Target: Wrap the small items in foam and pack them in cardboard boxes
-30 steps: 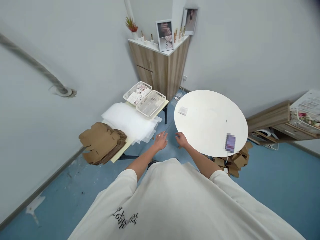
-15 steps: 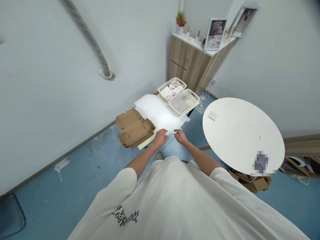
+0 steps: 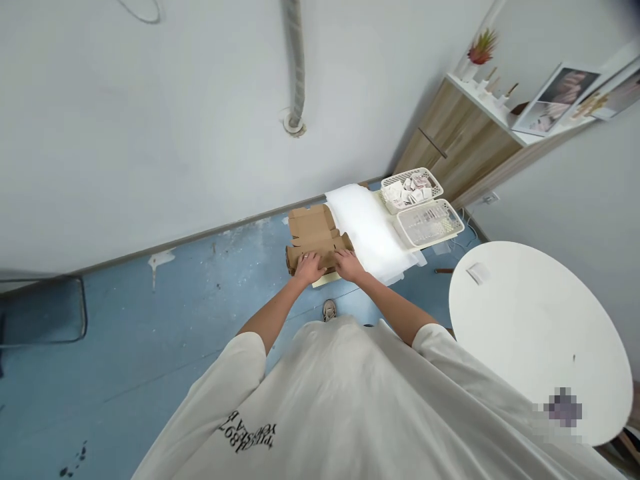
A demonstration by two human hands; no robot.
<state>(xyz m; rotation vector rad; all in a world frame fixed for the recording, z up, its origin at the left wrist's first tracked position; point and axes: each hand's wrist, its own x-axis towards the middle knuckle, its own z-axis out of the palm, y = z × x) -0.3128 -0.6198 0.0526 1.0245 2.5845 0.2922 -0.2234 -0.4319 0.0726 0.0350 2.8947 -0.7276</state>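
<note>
Brown flat cardboard boxes [image 3: 313, 225] lie stacked at the near left end of a low table. My left hand [image 3: 310, 268] is at the near edge of the top cardboard box, fingers curled over its front flap. At the right part of the same edge, my right hand [image 3: 349, 265] has its fingers bent over the cardboard. The box's near part looks slightly raised and creased between the hands. My thumbs are partly hidden. Right beside the boxes lies a pile of white foam sheets [image 3: 367, 227], which neither hand grips.
Beyond the foam stand a white basket of small packets [image 3: 437, 189] and another white basket holding clear items [image 3: 411, 241]. A round white table [image 3: 530, 320] is at the right. A wooden cabinet [image 3: 465, 147] fills the corner, and a metal-framed chair [image 3: 83, 310] is at far left.
My view has turned left. Both hands have moved left from in front of the foam sheets onto the cardboard box and now hold its near edge.
</note>
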